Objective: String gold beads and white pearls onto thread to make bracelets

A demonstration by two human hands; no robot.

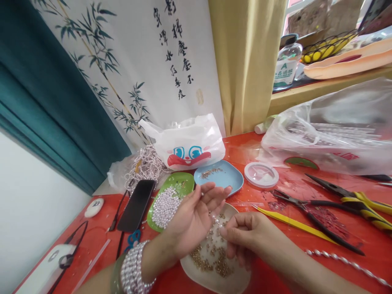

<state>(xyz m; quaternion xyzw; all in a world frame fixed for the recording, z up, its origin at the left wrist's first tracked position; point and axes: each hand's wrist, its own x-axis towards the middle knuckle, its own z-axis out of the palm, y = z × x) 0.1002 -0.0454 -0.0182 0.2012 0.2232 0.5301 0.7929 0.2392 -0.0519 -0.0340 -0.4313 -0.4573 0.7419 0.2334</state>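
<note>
Tweezers (294,223), pliers (301,203) in rightward path.

The small beads (223,263) are gold, the tweezers (294,222) yellow, the table (99,222) red, the wall-hanging (131,49) bamboo-patterned.

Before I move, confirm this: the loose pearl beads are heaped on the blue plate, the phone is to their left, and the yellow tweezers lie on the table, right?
Not quite. The head view shows the pearl beads heaped on the green plate, not the blue plate. The phone and tweezers are as you say.
</note>
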